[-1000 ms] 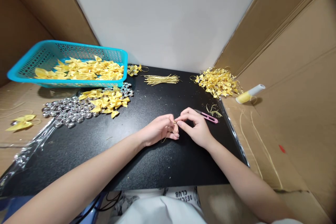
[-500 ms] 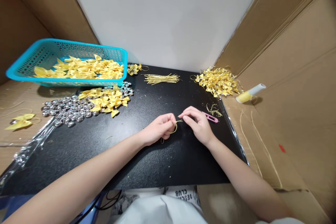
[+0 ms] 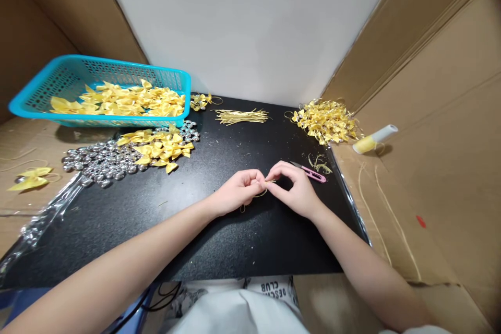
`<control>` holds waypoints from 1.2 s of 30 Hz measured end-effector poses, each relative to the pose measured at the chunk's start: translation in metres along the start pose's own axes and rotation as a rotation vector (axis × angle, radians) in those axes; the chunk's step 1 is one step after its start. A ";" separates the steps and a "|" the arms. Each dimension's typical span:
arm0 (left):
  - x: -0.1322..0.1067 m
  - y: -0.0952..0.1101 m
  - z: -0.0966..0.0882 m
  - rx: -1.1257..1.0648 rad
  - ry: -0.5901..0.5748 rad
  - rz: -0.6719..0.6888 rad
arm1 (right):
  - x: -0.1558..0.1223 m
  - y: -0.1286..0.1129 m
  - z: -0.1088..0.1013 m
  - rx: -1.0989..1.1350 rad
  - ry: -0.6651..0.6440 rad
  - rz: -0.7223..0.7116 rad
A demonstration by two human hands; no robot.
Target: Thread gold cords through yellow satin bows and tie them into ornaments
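Over the middle of the black table, my left hand is closed on a thin gold cord. A loop of it hangs below the fingers. My right hand pinches the cord's ends between thumb and forefinger, its fingertips close against the left ones. Whatever else the left fist holds is hidden. Just beyond the right hand lie pink thread snips and a small heap of cord scraps. Cut gold cords lie in a bundle farther back.
A blue basket of yellow bows stands at the back left. Silver beads and loose yellow bows lie before it. Finished-looking bows on cords are heaped at the back right, near a cord spool.
My right hand has moved slightly left and closed its thumb and forefinger on the cord's ends. The left hand has barely moved.
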State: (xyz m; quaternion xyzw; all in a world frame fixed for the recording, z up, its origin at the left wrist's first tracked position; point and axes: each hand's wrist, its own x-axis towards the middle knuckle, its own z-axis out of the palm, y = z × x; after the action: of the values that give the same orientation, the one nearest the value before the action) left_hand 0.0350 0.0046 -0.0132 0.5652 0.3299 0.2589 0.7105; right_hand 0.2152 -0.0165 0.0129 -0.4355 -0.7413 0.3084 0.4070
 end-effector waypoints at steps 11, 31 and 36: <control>-0.003 0.005 0.004 0.123 0.079 0.112 | 0.003 0.005 -0.004 0.260 -0.231 0.264; -0.004 0.003 0.003 0.165 0.084 0.135 | 0.003 0.005 -0.003 0.353 -0.273 0.350; -0.004 0.002 0.003 0.158 0.089 0.129 | 0.004 0.005 -0.003 0.325 -0.216 0.322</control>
State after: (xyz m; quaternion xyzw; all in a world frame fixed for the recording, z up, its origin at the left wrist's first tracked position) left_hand 0.0347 0.0003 -0.0098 0.6273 0.3435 0.3023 0.6302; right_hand 0.2183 -0.0109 0.0118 -0.4413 -0.6422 0.5294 0.3356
